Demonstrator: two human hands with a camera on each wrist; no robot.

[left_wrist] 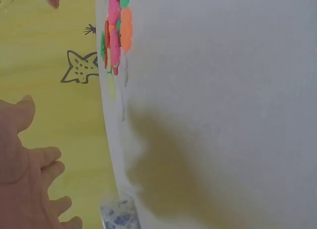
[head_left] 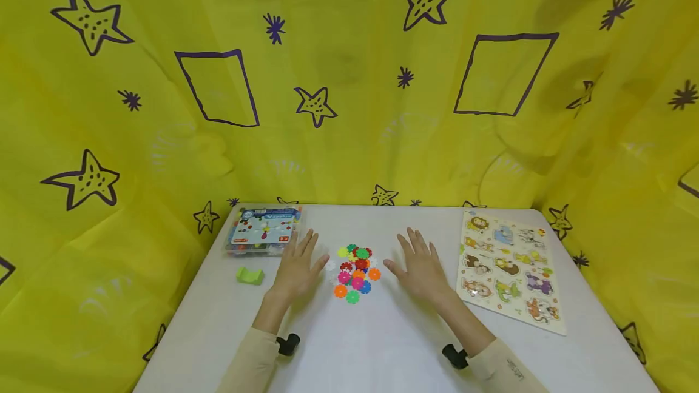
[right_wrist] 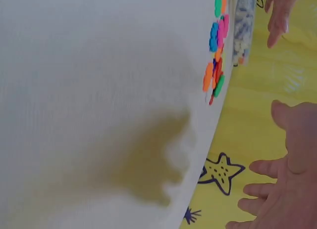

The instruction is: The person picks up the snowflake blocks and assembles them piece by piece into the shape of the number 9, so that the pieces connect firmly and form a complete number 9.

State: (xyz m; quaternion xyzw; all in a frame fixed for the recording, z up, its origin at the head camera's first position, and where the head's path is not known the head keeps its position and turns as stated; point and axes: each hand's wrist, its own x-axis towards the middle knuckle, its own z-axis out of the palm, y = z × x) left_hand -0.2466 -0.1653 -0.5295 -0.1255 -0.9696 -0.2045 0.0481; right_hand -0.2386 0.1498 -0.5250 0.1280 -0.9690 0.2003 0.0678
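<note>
Several colourful flower-shaped discs (head_left: 357, 283) lie in a loose pile on the white table, in red, pink, orange, green, blue, yellow and white. To the left of the pile my left hand (head_left: 297, 268) is held over the table, fingers extended and thumb toward the discs. My right hand (head_left: 422, 268) mirrors it on the other side, its fingers spread. Neither hand holds anything. Both wrist views show the palms and the hands' shadows on the tabletop, with the discs (left_wrist: 127, 28) seen edge-on near the table's far edge.
A clear plastic case (head_left: 263, 232) with a printed label stands at the back left. In front of it lies a small lime-green block (head_left: 250, 276). On the right is an animal puzzle board (head_left: 508, 268). A yellow curtain (head_left: 349, 156) with drawn stars surrounds the table (head_left: 355, 350).
</note>
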